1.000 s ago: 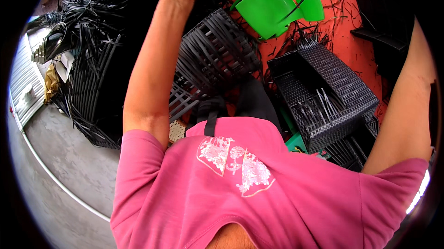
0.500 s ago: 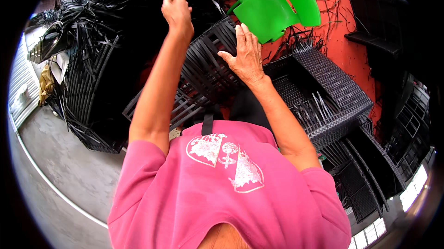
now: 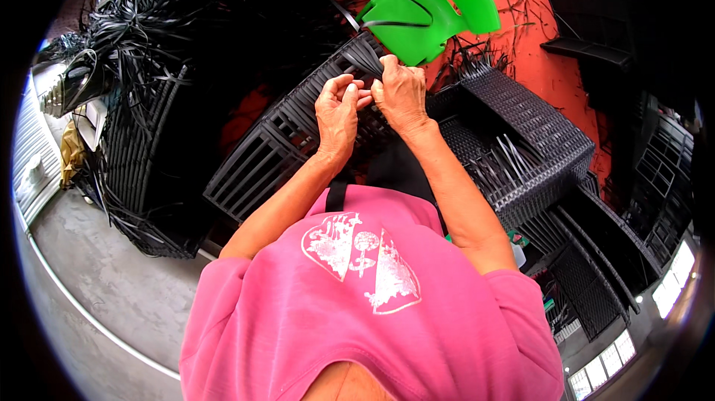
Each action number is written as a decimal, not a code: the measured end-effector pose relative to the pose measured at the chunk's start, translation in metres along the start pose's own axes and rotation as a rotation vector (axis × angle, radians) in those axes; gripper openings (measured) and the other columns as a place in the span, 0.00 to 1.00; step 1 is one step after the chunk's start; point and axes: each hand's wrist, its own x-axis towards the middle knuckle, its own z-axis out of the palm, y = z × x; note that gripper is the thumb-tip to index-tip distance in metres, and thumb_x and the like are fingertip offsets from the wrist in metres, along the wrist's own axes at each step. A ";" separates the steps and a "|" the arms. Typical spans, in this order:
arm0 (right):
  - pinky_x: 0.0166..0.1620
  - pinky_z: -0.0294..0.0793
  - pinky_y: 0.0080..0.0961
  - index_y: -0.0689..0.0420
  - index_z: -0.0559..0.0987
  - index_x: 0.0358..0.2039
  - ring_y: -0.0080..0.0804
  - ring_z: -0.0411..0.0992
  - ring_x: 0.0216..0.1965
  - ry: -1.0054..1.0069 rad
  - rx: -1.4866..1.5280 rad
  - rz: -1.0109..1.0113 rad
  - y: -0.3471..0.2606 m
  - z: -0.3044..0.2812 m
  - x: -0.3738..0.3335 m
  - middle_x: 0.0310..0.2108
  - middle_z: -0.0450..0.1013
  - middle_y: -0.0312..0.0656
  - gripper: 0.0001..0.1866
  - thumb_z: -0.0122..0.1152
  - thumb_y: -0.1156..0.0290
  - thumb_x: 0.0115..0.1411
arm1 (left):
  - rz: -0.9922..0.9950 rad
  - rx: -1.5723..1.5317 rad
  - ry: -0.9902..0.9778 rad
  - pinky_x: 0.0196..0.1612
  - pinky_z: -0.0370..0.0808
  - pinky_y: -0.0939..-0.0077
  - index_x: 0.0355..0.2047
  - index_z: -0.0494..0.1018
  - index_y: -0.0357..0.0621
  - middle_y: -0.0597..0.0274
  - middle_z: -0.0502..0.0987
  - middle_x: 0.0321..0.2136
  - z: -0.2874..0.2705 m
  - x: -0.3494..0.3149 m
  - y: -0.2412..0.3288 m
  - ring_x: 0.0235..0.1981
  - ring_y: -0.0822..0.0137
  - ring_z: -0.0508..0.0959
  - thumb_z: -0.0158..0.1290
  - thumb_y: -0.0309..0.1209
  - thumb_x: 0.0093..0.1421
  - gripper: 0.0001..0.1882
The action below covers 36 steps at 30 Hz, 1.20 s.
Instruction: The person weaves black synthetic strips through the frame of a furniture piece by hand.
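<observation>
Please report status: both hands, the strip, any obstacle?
Left hand and right hand together, pinching black strip. Strip runs over woven black frame. Green plastic chair close behind; nothing blocks hands.

Pink short-sleeved T-shirt (image 3: 357, 326), white printed emblem (image 3: 363, 259) on chest, black strap (image 3: 337, 196) at neckline, bare forearms, left hand (image 3: 339, 114) and right hand (image 3: 401, 92) ungloved

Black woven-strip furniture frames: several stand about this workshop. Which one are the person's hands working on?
The slatted black frame under both hands: the left hand and right hand pinch flat black strips at its top edge, beside the green plastic chair.
</observation>
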 end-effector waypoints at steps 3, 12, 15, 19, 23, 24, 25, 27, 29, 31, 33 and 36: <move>0.33 0.73 0.36 0.63 0.65 0.44 0.45 0.74 0.24 -0.062 0.164 0.128 0.003 -0.017 -0.001 0.23 0.74 0.52 0.25 0.58 0.72 0.44 | -0.069 -0.064 -0.012 0.48 0.73 0.74 0.47 0.63 0.31 0.50 0.71 0.40 0.004 -0.005 0.000 0.41 0.65 0.74 0.48 0.32 0.62 0.18; 0.37 0.74 0.29 0.64 0.52 0.59 0.35 0.73 0.31 -0.606 1.785 0.690 -0.049 -0.131 0.000 0.35 0.70 0.51 0.36 0.58 0.75 0.52 | -0.366 -0.830 -0.521 0.51 0.64 0.73 0.39 0.64 0.56 0.81 0.71 0.28 0.025 -0.057 0.030 0.38 0.82 0.70 0.49 0.64 0.44 0.31; 0.41 0.74 0.34 0.62 0.60 0.51 0.40 0.72 0.34 -0.493 2.072 0.750 -0.056 -0.121 0.014 0.38 0.68 0.53 0.25 0.55 0.77 0.54 | -0.367 -0.798 -0.514 0.52 0.63 0.71 0.47 0.65 0.47 0.71 0.74 0.37 0.029 -0.064 0.060 0.41 0.75 0.71 0.50 0.67 0.38 0.44; 0.48 0.69 0.40 0.66 0.58 0.50 0.46 0.65 0.42 -0.639 2.222 0.869 -0.054 -0.114 0.048 0.45 0.59 0.62 0.24 0.55 0.75 0.55 | -0.166 -0.303 -0.759 0.50 0.67 0.70 0.47 0.64 0.40 0.60 0.76 0.34 0.012 -0.067 0.069 0.42 0.65 0.74 0.53 0.54 0.52 0.33; 0.50 0.65 0.43 0.69 0.54 0.52 0.44 0.63 0.42 -0.576 2.178 0.823 -0.055 -0.115 0.095 0.48 0.54 0.64 0.31 0.58 0.75 0.52 | -0.277 -0.391 -0.866 0.47 0.70 0.68 0.39 0.66 0.40 0.57 0.75 0.27 -0.014 -0.070 0.055 0.38 0.63 0.76 0.48 0.44 0.60 0.18; 0.50 0.63 0.45 0.69 0.52 0.53 0.43 0.62 0.43 -0.611 2.168 0.815 -0.056 -0.120 0.106 0.50 0.50 0.64 0.33 0.58 0.76 0.51 | -0.274 -0.318 -0.821 0.48 0.69 0.63 0.35 0.67 0.42 0.56 0.75 0.25 -0.019 -0.075 0.055 0.39 0.57 0.76 0.46 0.44 0.61 0.16; 0.51 0.63 0.46 0.68 0.51 0.54 0.43 0.62 0.43 -0.640 2.220 0.792 -0.052 -0.112 0.117 0.52 0.47 0.65 0.34 0.58 0.76 0.51 | -0.267 -0.270 -0.815 0.49 0.68 0.63 0.35 0.67 0.42 0.57 0.75 0.26 -0.026 -0.076 0.054 0.40 0.57 0.75 0.44 0.45 0.62 0.17; 0.51 0.62 0.47 0.67 0.52 0.53 0.42 0.61 0.42 -0.671 2.261 0.839 -0.044 -0.110 0.140 0.53 0.45 0.65 0.33 0.58 0.76 0.51 | -0.138 -0.049 -0.709 0.44 0.71 0.65 0.32 0.66 0.42 0.58 0.73 0.22 -0.034 -0.085 0.056 0.34 0.59 0.76 0.42 0.45 0.63 0.18; 0.55 0.58 0.50 0.64 0.41 0.60 0.53 0.59 0.51 -0.770 2.194 0.728 -0.035 -0.104 0.151 0.56 0.42 0.68 0.44 0.59 0.69 0.53 | -0.212 -0.049 -0.540 0.37 0.72 0.72 0.28 0.65 0.42 0.62 0.70 0.19 -0.039 -0.101 0.073 0.25 0.67 0.74 0.38 0.42 0.65 0.17; 0.58 0.55 0.51 0.62 0.33 0.62 0.59 0.55 0.56 -0.905 2.110 0.570 -0.040 -0.111 0.147 0.58 0.40 0.69 0.50 0.59 0.63 0.54 | 0.005 -0.087 -0.421 0.21 0.69 0.77 0.24 0.63 0.40 0.64 0.65 0.13 -0.032 -0.116 0.107 0.14 0.71 0.68 0.39 0.40 0.65 0.18; 0.57 0.58 0.51 0.61 0.30 0.62 0.57 0.58 0.56 -0.837 1.903 0.588 -0.035 -0.107 0.130 0.55 0.51 0.67 0.47 0.50 0.53 0.60 | 0.207 -0.143 -0.375 0.14 0.60 0.82 0.23 0.62 0.41 0.68 0.60 0.10 -0.017 -0.123 0.158 0.09 0.75 0.61 0.40 0.41 0.65 0.18; 0.50 0.68 0.38 0.64 0.55 0.56 0.46 0.68 0.49 -0.828 1.448 0.453 -0.026 -0.103 0.080 0.49 0.64 0.59 0.32 0.46 0.52 0.62 | 0.239 -0.301 -0.237 0.13 0.54 0.83 0.26 0.63 0.44 0.74 0.54 0.10 0.014 -0.123 0.216 0.09 0.80 0.53 0.35 0.40 0.67 0.16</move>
